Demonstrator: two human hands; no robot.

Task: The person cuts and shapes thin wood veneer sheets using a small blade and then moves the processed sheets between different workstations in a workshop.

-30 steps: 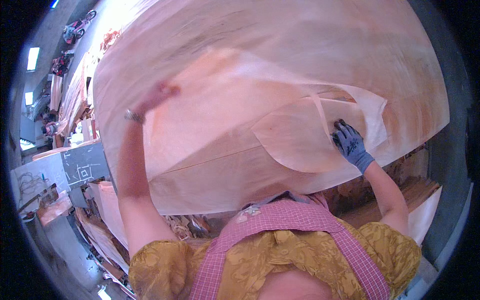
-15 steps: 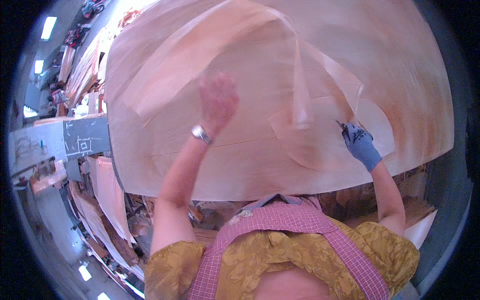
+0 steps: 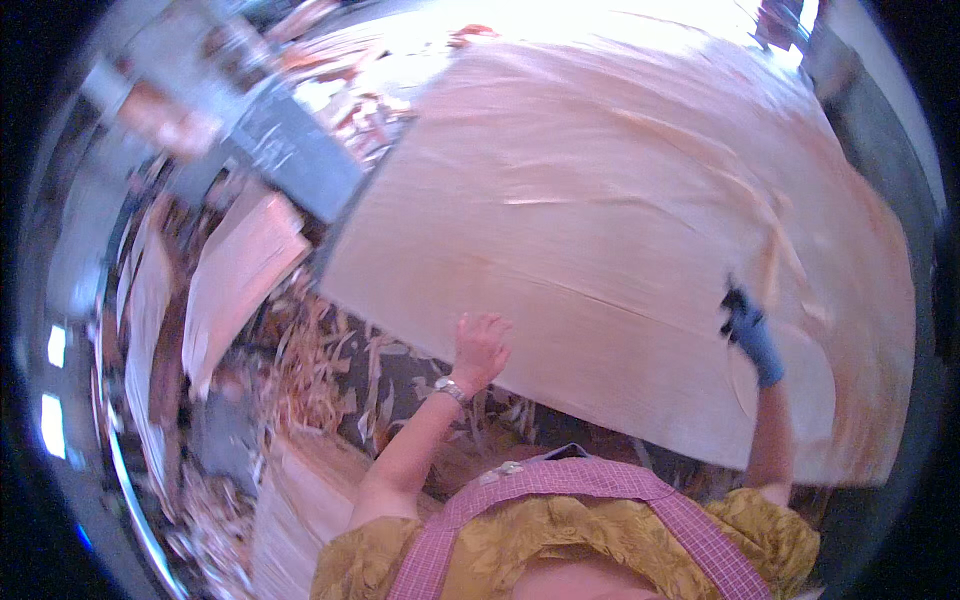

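Observation:
A broad, pale wood veneer sheet (image 3: 560, 250) covers the work surface. My bare left hand (image 3: 482, 352), with a metal watch (image 3: 450, 389) at its wrist, is at the sheet's near edge, fingers apart and holding nothing. My right hand (image 3: 752, 340), in a blue-grey glove with dark fingers, is closed over the right part of the sheet. From its fingers sticks a small, thin, dark tool (image 3: 731, 282), too blurred to name. Beside it a narrow raised fold of veneer (image 3: 770, 265) runs away from me. A rounded veneer piece (image 3: 812, 380) lies to its right.
A grey beam with chalk-like marks (image 3: 295, 145) meets the sheet's left side. Stacked veneer sheets (image 3: 240, 285) stand at the left. Shredded wood strips (image 3: 310, 365) litter the floor, and another pale sheet (image 3: 305, 500) lies low at the left.
The view has swung to the left. My left hand has come back from over the sheet to its near edge. The large lifted veneer flap now lies nearly flat. My right hand still grips the tool.

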